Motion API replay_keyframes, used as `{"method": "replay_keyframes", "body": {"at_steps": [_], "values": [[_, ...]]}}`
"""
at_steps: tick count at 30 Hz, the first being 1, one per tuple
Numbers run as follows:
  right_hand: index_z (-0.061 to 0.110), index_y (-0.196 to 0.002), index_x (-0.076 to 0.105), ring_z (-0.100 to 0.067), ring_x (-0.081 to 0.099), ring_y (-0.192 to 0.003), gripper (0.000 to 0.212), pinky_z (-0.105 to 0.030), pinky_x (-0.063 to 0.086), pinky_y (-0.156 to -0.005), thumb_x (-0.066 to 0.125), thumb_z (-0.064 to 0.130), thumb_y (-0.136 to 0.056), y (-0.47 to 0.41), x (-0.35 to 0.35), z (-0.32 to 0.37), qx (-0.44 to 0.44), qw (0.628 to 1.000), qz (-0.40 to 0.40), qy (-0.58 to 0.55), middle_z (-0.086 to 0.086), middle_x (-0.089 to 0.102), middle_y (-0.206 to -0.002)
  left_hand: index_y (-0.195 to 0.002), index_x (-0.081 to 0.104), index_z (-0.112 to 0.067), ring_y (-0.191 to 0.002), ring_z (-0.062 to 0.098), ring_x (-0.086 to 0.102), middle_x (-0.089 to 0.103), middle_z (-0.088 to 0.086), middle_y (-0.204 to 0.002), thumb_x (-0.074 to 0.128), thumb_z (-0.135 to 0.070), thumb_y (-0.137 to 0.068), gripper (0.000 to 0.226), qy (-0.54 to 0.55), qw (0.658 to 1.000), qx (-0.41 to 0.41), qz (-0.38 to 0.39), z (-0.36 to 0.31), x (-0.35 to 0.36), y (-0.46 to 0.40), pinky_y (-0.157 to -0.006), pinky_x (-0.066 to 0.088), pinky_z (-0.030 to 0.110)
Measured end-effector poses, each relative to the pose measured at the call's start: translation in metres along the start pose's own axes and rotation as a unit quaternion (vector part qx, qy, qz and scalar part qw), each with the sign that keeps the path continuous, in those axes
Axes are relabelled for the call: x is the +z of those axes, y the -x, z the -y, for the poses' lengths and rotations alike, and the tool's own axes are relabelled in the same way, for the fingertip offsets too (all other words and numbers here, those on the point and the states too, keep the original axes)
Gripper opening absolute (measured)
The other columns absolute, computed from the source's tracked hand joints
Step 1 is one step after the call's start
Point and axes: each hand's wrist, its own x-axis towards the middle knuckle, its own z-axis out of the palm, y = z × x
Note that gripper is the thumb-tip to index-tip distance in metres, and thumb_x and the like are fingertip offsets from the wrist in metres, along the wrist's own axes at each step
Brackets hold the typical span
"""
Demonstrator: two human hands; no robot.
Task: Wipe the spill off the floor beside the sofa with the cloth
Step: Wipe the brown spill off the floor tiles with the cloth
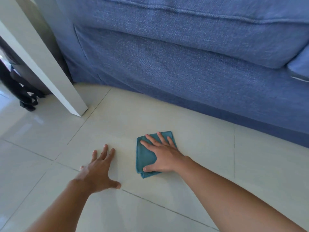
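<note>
A folded teal cloth [145, 158] lies flat on the pale tiled floor [209, 148], a short way in front of the blue sofa [184, 64]. My right hand [163, 156] presses flat on the cloth, fingers spread toward the sofa, thumb on its near edge. My left hand [97, 169] rests flat on the bare tile to the left of the cloth, fingers spread, holding nothing. I cannot make out any spill on the tiles.
A white table leg [55, 77] stands on the floor at the left, close to the sofa's corner. Dark objects [25, 97] lie behind it at the far left. Grey grout lines cross the tiles.
</note>
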Motion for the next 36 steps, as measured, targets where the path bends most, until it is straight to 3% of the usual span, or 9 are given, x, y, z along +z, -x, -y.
{"method": "replay_keyframes", "body": {"at_steps": [5,10,16,27,36], "values": [[0.047,-0.158,0.004,-0.021,-0.019,-0.154,0.106,-0.053,-0.011,-0.122,0.051,0.087,-0.072,0.046,0.004,-0.055,0.169,0.981,-0.083,-0.054,0.023,-0.01,-0.166,-0.158,-0.004,-0.028,-0.153,0.026,-0.007,-0.02,-0.008,-0.164,0.079,-0.056,-0.067,0.126,-0.032,0.998,0.044,-0.008,-0.027,-0.004,-0.004,-0.113,0.034,0.049],[0.042,-0.159,-0.002,-0.029,-0.02,-0.153,0.102,-0.063,-0.009,-0.119,0.04,0.088,-0.079,0.075,0.015,-0.076,0.354,0.922,-0.124,-0.092,0.015,-0.014,-0.168,-0.156,-0.012,-0.023,-0.151,0.032,-0.014,-0.029,-0.006,-0.16,0.086,-0.052,-0.06,0.14,-0.04,0.998,0.038,0.023,-0.041,0.006,-0.012,-0.112,0.033,0.059],[0.044,-0.159,0.0,-0.028,-0.023,-0.152,0.101,-0.06,-0.014,-0.119,0.042,0.087,-0.078,0.074,0.013,-0.076,0.294,0.946,-0.113,-0.078,0.017,-0.015,-0.167,-0.156,-0.013,-0.024,-0.151,0.031,-0.013,-0.026,-0.007,-0.161,0.087,-0.054,-0.057,0.143,-0.027,0.998,0.047,0.01,-0.035,0.008,-0.013,-0.112,0.035,0.055],[0.042,-0.159,0.001,-0.031,-0.021,-0.153,0.105,-0.062,-0.009,-0.118,0.044,0.089,-0.075,0.015,-0.035,-0.108,0.338,0.931,-0.112,-0.077,0.015,-0.014,-0.168,-0.154,-0.018,-0.023,-0.15,0.032,-0.017,-0.03,-0.005,-0.16,0.086,-0.046,-0.063,0.14,-0.033,0.998,0.038,0.034,-0.047,0.0,-0.007,-0.109,0.037,0.058],[0.044,-0.159,0.003,-0.03,-0.023,-0.152,0.105,-0.064,-0.009,-0.118,0.048,0.086,-0.075,-0.067,-0.066,-0.082,0.261,0.959,-0.091,-0.053,0.016,-0.015,-0.168,-0.151,-0.025,-0.02,-0.148,0.04,-0.021,-0.039,-0.004,-0.156,0.088,-0.038,-0.066,0.143,-0.051,0.995,0.016,0.083,-0.06,-0.011,-0.012,-0.105,0.036,0.068]]}}
